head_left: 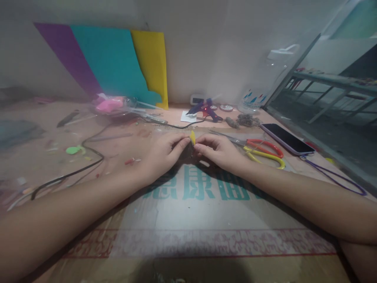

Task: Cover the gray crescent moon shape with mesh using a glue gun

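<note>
Between my two hands, over the middle of the table, is a small yellow piece (192, 137), thin and curved like a petal. My left hand (169, 151) pinches it from the left with thumb and forefinger. From the right, the fingertips of my right hand (216, 148) close on its lower edge. Something small and dark shows below the fingertips, too unclear to name. Scissors (263, 151) with one red and one yellow handle lie just right of my right hand. Beyond my hands rests a dark blue glue gun (206, 110) with a red light lit.
Coloured sheets (108, 63) lean on the wall. A phone (288, 138) with a purple strap and a clear plastic jug (256, 90) stand right. A black cord (88, 141) crosses the left side among scraps. A printed sheet (188, 220) covers the table's front.
</note>
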The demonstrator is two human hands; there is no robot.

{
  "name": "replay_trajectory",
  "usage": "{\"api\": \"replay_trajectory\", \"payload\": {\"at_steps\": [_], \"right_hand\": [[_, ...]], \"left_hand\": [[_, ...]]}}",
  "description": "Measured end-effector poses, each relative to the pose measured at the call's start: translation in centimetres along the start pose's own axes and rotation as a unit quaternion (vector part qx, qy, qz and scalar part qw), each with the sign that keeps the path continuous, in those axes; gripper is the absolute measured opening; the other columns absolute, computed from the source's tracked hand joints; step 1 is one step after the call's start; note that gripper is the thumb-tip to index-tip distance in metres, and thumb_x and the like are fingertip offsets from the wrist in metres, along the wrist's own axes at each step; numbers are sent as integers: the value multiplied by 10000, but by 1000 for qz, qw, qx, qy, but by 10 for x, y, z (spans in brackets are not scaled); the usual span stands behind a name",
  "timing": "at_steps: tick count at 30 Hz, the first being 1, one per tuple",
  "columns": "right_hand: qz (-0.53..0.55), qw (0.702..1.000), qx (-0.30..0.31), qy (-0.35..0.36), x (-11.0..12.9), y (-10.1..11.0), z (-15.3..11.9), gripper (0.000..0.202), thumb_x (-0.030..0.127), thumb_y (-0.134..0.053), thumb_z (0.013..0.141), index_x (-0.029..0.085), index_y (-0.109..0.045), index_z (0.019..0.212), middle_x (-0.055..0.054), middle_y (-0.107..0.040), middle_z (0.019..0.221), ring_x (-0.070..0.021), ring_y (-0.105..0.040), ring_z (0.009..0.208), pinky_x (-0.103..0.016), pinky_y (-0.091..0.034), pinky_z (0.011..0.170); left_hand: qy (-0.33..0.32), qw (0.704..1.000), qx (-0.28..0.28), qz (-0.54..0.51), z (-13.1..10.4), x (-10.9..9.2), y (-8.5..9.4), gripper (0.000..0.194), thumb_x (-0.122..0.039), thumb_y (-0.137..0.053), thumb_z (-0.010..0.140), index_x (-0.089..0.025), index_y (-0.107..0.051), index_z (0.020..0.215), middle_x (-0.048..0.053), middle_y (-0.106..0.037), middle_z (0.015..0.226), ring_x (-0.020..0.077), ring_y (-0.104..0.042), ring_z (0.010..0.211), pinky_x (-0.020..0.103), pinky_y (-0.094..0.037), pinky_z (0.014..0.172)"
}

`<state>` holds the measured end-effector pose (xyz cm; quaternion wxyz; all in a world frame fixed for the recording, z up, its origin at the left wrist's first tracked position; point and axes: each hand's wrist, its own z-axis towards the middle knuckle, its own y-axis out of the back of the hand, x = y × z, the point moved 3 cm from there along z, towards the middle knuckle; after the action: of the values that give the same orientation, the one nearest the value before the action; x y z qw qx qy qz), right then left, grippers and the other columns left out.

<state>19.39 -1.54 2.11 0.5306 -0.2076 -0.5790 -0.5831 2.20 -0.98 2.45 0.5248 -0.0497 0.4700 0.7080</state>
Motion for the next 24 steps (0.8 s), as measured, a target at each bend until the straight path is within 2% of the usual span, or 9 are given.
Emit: {"api": "replay_trajectory", "payload": {"at_steps": [7,11,14,16,18,19,20,22,24], "right_hand": [[-25,999,13,25,9,-2,-3,190,318,-566,876,164,-675,852,-22,-707,777,-143,-666,707,-276,-536,670],[-38,999,8,26,13,-2,-4,155,311,-610,847,177,-676,804,-18,-705,757,-145,-657,710,-282,-533,689],[-6,1000,-3,-13,6,-2,-1,150,307,-624,842,184,-649,760,-6,-684,711,-132,-632,657,-279,-532,664],[82,995,-18,-55,-4,0,2,171,333,-634,842,187,-619,755,9,-667,668,-117,-612,597,-270,-533,622],[190,976,-42,-92,-16,3,7,198,358,-655,830,187,-592,753,12,-673,660,-110,-612,567,-262,-536,594],[234,965,-55,-104,-21,5,10,209,363,-669,822,185,-585,753,6,-684,672,-110,-621,569,-258,-540,591],[265,956,-66,-110,-24,7,12,217,367,-681,815,183,-584,754,-3,-699,693,-111,-636,582,-256,-545,601],[294,947,-78,-102,-26,10,15,231,369,-699,808,178,-582,752,-26,-727,741,-117,-669,631,-262,-559,659],[304,946,-71,-82,-24,11,16,230,364,-710,801,178,-580,764,-37,-740,775,-126,-688,680,-284,-567,730]], "left_hand": [[59,997,-31,-44,0,-5,4,246,-304,-505,931,-174,-641,772,-17,-654,704,120,-586,649,217,-434,591],[55,998,-19,-32,-1,-4,2,272,-310,-481,945,-177,-640,768,-13,-650,696,122,-590,644,226,-452,600],[4,1000,-30,7,-2,-2,2,213,-280,-477,949,-184,-664,989,38,-705,946,163,-644,873,281,-501,776],[-63,995,-63,45,-4,-4,5,272,-252,-520,926,-187,-610,1174,88,-655,1186,201,-599,1090,346,-471,931],[-123,987,-71,81,-7,-7,6,271,-249,-551,909,-188,-614,1166,100,-642,1196,220,-573,1129,374,-442,970],[-137,985,-52,86,-9,-9,5,209,-262,-549,913,-192,-642,1087,83,-674,1086,209,-603,1037,359,-457,921],[-136,987,0,83,-10,-9,1,169,-285,-538,922,-198,-662,996,59,-691,945,191,-623,906,335,-472,845],[-97,986,113,75,-11,-6,-8,260,-350,-490,947,-197,-672,842,31,-671,745,170,-608,722,302,-462,710],[-31,989,141,42,-10,0,-12,293,-422,-499,937,-198,-686,909,46,-710,843,184,-624,752,300,-456,683]]}}
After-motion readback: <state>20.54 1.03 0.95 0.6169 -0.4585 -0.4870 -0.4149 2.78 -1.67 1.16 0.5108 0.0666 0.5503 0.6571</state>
